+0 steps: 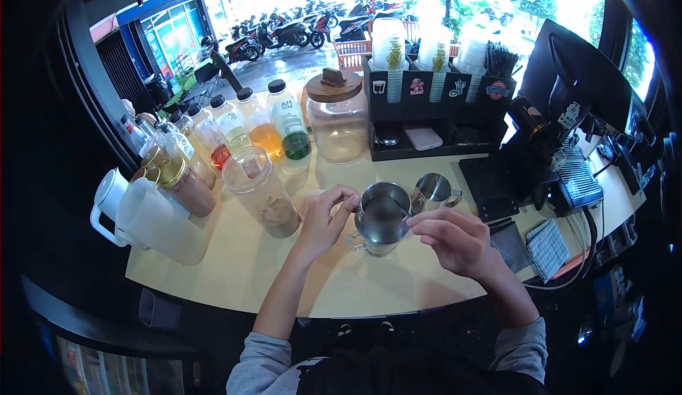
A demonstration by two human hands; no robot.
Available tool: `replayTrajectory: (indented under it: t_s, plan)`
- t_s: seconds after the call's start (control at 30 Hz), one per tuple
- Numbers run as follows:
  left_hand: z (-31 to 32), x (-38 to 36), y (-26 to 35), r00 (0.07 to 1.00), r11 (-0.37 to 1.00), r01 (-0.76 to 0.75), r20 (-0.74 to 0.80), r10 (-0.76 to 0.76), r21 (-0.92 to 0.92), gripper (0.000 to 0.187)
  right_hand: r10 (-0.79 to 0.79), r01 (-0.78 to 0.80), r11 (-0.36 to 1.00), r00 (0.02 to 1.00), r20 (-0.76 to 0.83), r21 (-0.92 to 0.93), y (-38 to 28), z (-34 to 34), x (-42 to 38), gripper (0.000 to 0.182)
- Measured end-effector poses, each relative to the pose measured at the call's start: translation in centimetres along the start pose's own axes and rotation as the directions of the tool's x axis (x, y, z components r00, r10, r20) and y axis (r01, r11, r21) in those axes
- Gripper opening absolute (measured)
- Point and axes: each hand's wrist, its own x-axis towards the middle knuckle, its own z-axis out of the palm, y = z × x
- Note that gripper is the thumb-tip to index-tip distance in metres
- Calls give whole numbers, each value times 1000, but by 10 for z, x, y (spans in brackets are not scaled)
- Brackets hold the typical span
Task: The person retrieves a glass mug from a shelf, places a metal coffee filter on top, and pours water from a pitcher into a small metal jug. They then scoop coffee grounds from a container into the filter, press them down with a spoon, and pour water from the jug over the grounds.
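Observation:
A round metal cup with shiny inner walls is in front of me, above or resting on a clear glass mug that it mostly hides. At the cup's left rim, my left hand is closed, with thumb and fingers pinching its edge. My right hand is at the right rim, fingers pressed together around something thin, perhaps a spoon handle, too small to be sure. Behind it stands a second metal pitcher. Left of my left hand is a tall clear plastic jar with brown contents low inside.
Several black-capped bottles line the back left, with pitchers nearer. A wooden-lidded glass jar and a black cup rack stand behind. At right are a black machine and a checked cloth by the counter edge.

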Motion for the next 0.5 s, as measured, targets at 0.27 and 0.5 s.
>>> replayTrajectory:
  t_s: [0.27,0.5]
  plan:
    - [-2,4,1,999,996,37,39,-34,-86,21,50,-51,995,999,4,81,2,-15,2,11]
    - [-8,8,-2,992,997,46,119,-39,-60,18,45,-47,996,998,34,77,4,-19,6,11]
